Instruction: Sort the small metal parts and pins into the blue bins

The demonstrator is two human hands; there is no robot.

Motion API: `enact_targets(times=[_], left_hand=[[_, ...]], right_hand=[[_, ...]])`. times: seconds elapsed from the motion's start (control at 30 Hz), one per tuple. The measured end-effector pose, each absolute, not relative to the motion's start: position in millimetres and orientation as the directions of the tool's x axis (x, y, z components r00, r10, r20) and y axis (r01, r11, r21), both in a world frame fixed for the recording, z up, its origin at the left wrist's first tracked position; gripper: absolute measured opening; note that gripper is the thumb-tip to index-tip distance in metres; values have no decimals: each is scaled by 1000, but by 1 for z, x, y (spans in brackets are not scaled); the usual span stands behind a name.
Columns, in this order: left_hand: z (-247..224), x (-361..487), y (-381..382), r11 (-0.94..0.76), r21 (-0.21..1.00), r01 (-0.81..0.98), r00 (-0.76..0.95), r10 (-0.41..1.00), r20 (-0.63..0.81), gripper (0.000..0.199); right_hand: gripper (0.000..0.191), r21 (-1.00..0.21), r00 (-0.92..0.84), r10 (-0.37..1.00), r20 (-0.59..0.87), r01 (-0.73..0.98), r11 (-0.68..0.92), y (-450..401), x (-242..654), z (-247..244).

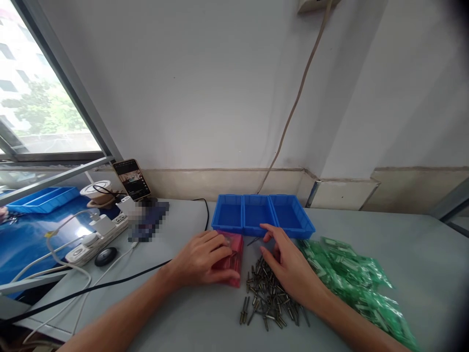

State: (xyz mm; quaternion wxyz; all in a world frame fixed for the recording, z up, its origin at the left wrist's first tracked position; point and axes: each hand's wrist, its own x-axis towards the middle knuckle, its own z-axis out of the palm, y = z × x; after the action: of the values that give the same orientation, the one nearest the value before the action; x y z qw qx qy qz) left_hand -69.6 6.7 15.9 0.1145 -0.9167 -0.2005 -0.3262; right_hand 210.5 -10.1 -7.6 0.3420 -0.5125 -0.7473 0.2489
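A red plastic packet (pixel 238 249) lies on the grey table, just in front of a blue tray (pixel 258 230) with three compartments. My left hand (pixel 205 258) rests over the packet with its fingers spread, the thumb along the near edge. Loose metal rivets (pixel 269 293) form a pile right of the packet. Above the far side of this pile is my right hand (pixel 287 261), index finger and thumb apart, nothing visible between them. Its other fingers are curled and partly hidden. Green plastic bags (pixel 355 274) with small parts inside lie right of my right hand.
A phone (pixel 132 180) stands upright at the back left. Near it are a power strip (pixel 97 239), a black mouse (pixel 105 256), a lidded cup (pixel 98 191) and several cables. Another blue tray (pixel 46 199) lies beyond the metal rail. A wall bounds the table's back.
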Motion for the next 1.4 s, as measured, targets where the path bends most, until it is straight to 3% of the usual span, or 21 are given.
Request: enact_targets(times=[0.37, 1.4], left_hand=[[14, -69, 6, -896, -68, 439, 686, 286, 669, 20], [19, -65, 1, -898, -65, 435, 654, 265, 708, 15]], right_hand=[[45, -717, -235, 936, 261, 603, 351, -11, 210, -6], [45, -716, -245, 932, 268, 596, 363, -12, 210, -7]])
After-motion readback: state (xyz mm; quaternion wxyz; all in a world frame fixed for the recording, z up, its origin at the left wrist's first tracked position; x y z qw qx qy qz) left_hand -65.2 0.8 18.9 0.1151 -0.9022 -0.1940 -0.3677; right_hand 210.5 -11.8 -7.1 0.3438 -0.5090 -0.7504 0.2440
